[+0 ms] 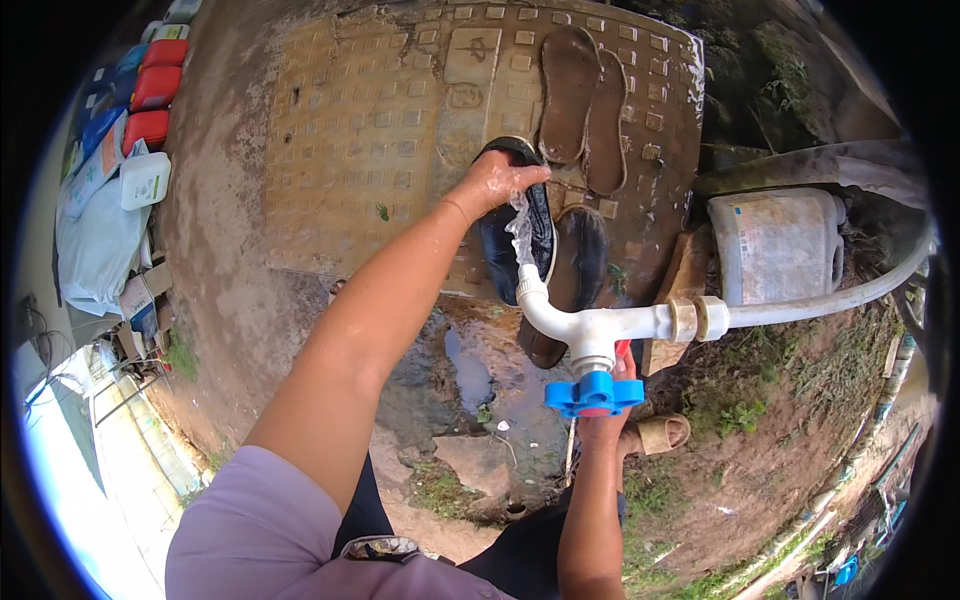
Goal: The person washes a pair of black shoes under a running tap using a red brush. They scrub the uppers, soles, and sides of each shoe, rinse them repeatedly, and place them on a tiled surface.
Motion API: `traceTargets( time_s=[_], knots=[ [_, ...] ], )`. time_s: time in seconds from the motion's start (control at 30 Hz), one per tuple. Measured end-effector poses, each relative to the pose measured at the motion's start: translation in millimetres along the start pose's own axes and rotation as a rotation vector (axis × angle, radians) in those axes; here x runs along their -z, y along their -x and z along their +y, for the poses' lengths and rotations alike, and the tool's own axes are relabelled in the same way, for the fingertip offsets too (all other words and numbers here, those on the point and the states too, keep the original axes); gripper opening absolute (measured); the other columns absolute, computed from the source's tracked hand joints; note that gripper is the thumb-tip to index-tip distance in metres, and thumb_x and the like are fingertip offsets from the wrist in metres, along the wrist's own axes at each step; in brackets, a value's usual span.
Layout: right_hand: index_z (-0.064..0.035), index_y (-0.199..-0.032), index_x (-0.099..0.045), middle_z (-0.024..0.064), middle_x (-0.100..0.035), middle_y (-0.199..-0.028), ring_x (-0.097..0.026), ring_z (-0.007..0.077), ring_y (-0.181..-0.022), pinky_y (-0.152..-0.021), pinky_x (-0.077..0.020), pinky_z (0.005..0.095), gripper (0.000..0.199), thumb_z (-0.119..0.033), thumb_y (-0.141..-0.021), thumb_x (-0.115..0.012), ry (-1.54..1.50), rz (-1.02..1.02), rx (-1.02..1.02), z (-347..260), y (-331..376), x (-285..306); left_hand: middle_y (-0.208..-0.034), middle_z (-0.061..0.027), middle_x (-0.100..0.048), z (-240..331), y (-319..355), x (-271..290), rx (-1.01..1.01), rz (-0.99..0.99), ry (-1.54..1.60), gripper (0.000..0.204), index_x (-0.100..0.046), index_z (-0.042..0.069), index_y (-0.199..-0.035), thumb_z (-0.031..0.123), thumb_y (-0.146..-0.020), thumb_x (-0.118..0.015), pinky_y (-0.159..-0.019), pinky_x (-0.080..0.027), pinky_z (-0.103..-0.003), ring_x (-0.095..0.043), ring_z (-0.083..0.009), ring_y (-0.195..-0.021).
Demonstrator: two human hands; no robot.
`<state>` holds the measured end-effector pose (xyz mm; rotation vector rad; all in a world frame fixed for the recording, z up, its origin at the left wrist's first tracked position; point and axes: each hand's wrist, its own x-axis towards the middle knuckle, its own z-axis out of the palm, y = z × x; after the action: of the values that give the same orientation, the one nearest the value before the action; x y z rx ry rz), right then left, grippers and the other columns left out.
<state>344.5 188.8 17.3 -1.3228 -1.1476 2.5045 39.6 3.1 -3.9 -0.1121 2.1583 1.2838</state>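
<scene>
A black shoe (pixel 537 222) is in my left hand (pixel 490 182), whose fingers are closed round its far end. Water runs from the white tap (pixel 545 303) onto the shoe and my fingers. A second dark shoe (pixel 590 255) lies just right of it, partly behind the tap. Below the tap's blue valve handle (pixel 590 394), my right hand (pixel 605 425) is largely hidden. Its fingers seem closed, with a bit of something red (pixel 622 348) showing by them; I cannot make out what it is.
Two brown insoles (pixel 567 95) lie at the far side of the wet, studded slab (pixel 350 170). A white hose (pixel 830 308) runs rightward from the tap, past a whitish jerrycan (pixel 780 245). Red containers (pixel 158 88) line the far left. A tan sandal (pixel 663 434) is at lower right.
</scene>
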Motion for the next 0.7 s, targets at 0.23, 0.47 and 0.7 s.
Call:
traceTargets(
  time_s=[0.23,0.47,0.7],
  knots=[
    [0.0053,-0.133,-0.050,0.0064,-0.059,-0.116,-0.058,0.0123,-0.102,-0.087,-0.0475,0.0243,0.043,-0.020,-0.099,-0.056,0.076,0.043,-0.070,0.5,-2.0,-7.1,-0.084,-0.0221,-0.066,29.7,13.3,-1.5,-0.040,-0.705,-0.731,0.058,-0.064,-0.012,-0.086,0.044,-0.077,-0.076,-0.071,-0.049,-0.042,-0.064,-0.0310,-0.077],
    [-0.0027,-0.104,-0.056,0.0016,-0.056,-0.079,-0.049,0.0087,-0.062,-0.054,-0.0392,0.0233,0.018,-0.020,-0.100,-0.053,0.141,0.067,-0.036,-2.8,-5.2,-14.6,-0.071,-0.0171,-0.061,23.7,84.2,-11.3,-0.509,-0.319,-0.775,0.016,-0.057,0.006,-0.075,0.019,-0.076,-0.066,-0.065,-0.050,-0.048,-0.063,-0.0401,-0.075],
    [0.0020,-0.116,-0.056,0.0041,-0.061,-0.095,-0.058,0.0096,-0.080,-0.069,-0.0470,0.0219,0.025,-0.017,-0.100,-0.054,0.017,0.071,-0.034,-0.6,-7.2,-11.5,-0.066,-0.0130,-0.058,26.2,108.9,-12.4,-0.717,-0.042,-0.560,0.014,-0.054,0.010,-0.070,0.016,-0.081,-0.060,-0.060,-0.045,-0.047,-0.059,-0.0370,-0.065]
  ],
)
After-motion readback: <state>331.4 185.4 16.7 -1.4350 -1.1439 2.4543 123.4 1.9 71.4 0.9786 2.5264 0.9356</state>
